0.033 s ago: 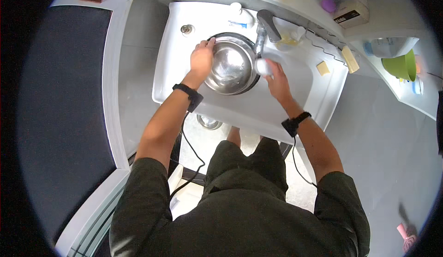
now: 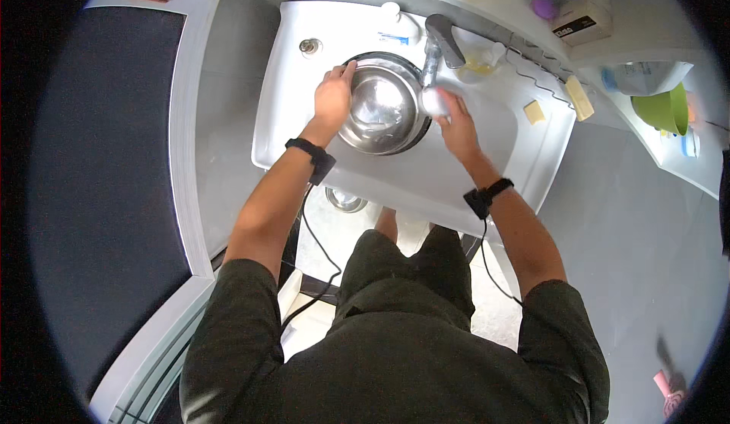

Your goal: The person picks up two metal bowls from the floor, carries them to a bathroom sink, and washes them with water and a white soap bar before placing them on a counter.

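Note:
A shiny round steel bowl (image 2: pixel 381 112) sits in the white sink (image 2: pixel 464 169), with a dark ring showing around part of its outer edge. At its upper left rim, my left hand (image 2: pixel 334 97) is closed, its fingers hooked over the edge. A grey faucet (image 2: pixel 445 41) stands behind, and its chrome spout points down beside the bowl's right edge. My right hand (image 2: pixel 458 126) grips a small white rounded piece (image 2: pixel 434 102) right below the spout. Whether that piece is separate or joined to the spout, I cannot tell.
A white pump bottle (image 2: pixel 399 28) stands on the sink's back ledge. Right of the faucet lies a clear bottle with yellow liquid (image 2: pixel 477 65). A pale yellow block (image 2: pixel 534 112) rests on the right ledge. Another steel bowl (image 2: pixel 346 200) is below the sink's front edge.
My right hand and the white piece have shifted very slightly toward the faucet. My left hand keeps its place on the bowl's rim.

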`<state>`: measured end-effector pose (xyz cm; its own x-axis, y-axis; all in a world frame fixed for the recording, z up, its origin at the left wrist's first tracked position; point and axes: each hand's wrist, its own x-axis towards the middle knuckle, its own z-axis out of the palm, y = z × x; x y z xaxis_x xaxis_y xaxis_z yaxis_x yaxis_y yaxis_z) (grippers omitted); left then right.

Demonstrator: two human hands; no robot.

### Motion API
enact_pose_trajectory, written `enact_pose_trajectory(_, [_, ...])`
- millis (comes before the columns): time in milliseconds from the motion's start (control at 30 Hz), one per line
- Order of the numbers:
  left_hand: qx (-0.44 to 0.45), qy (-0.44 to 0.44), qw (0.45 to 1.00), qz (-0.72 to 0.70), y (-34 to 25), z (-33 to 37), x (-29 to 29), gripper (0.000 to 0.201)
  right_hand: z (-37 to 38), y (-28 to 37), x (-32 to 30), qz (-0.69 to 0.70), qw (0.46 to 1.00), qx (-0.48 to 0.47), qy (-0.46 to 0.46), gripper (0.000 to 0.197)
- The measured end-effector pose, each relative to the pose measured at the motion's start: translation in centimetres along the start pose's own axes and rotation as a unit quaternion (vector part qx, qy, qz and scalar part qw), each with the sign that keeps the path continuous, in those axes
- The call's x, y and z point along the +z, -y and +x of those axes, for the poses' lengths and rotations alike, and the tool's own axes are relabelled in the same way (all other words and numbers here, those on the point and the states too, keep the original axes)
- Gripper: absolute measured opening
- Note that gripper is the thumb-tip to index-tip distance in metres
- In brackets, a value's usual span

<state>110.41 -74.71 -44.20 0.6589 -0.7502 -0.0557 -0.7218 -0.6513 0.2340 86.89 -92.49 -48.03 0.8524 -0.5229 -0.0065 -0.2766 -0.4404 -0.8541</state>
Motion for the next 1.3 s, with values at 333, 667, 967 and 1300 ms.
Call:
enact_pose_trajectory(333, [0.226,-0.025,0.974,0.012,-1.3,2.1,0.2,0.048,-4.6,0.6,2.5,0.038,0.997,0.051,0.035,0.056])
enact_pose_trajectory(667, [0.276,0.038,0.96,0.013,-2.8,2.6,0.3,0.044,-4.3,-1.0,2.7,0.019,0.998,0.023,-0.059,0.049])
enact_pose_trajectory(967, [0.359,0.041,0.932,-0.018,-4.6,3.5,1.1,0.037,-0.2,-1.5,1.3,0.028,0.997,0.003,-0.071,0.056])
enact_pose_trajectory(1300, [0.334,0.001,0.942,-0.016,-5.3,2.5,0.7,0.031,0.3,0.0,1.3,0.079,0.992,0.08,-0.054,0.06])
